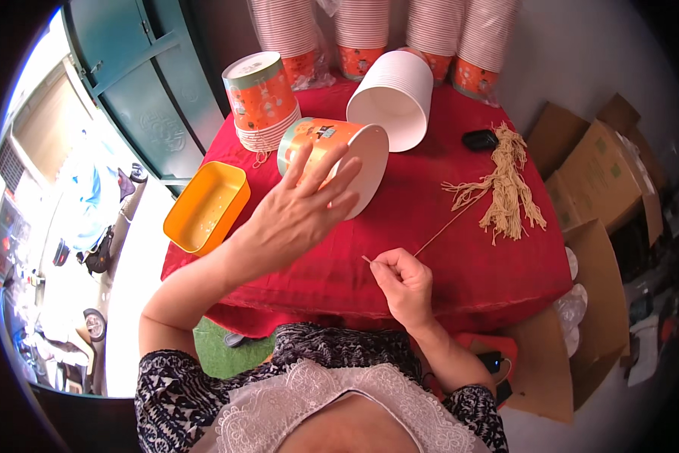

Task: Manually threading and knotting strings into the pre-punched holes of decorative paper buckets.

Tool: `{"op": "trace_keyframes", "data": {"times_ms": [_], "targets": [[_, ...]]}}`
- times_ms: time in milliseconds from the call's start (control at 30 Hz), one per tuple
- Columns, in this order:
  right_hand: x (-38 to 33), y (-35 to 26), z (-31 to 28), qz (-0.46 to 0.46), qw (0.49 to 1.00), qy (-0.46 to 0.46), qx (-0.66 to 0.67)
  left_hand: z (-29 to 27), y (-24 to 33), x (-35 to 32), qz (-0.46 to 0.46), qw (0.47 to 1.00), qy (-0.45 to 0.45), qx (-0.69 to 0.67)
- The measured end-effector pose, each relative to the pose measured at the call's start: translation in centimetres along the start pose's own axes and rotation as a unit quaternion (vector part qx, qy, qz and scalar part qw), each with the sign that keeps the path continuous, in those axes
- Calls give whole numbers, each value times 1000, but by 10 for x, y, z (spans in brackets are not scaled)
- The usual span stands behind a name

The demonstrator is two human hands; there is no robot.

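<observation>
An orange printed paper bucket (373, 167) lies tipped on the table in front of me, its white mouth turned to the right and a small hole near its rim. My left hand (298, 202) is over its near side with fingers spread; whether they touch it I cannot tell. Lower and to the right, my right hand (405, 283) pinches a thin beige cord (445, 228) between thumb and forefinger, a short end sticking out to the left. The cord runs back toward a heap of beige cords (509, 189) on the right of the table.
A yellow plastic tub (207, 208) stands at the table's left. Behind are upside-down stacked buckets (260, 94), a tilted white stack (392, 98) and several wrapped stacks (362, 30). A black object (479, 140) lies beside the cords. Cardboard boxes (600, 174) stand right of the red-covered table (309, 279).
</observation>
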State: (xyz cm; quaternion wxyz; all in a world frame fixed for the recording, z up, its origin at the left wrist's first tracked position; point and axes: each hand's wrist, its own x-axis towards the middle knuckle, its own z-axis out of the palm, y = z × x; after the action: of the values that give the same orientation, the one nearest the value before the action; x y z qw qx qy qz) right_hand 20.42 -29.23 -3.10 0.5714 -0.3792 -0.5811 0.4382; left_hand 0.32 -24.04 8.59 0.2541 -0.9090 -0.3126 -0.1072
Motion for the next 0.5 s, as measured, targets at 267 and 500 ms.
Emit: {"op": "trace_keyframes", "data": {"times_ms": [267,500], "targets": [[9,-10,-9,-73,997,27,15,-10,-37,1,4,1000,14,-18],[25,-36,-5,-116,992,50,25,-17,-28,-22,-149,936,57,-315]]}}
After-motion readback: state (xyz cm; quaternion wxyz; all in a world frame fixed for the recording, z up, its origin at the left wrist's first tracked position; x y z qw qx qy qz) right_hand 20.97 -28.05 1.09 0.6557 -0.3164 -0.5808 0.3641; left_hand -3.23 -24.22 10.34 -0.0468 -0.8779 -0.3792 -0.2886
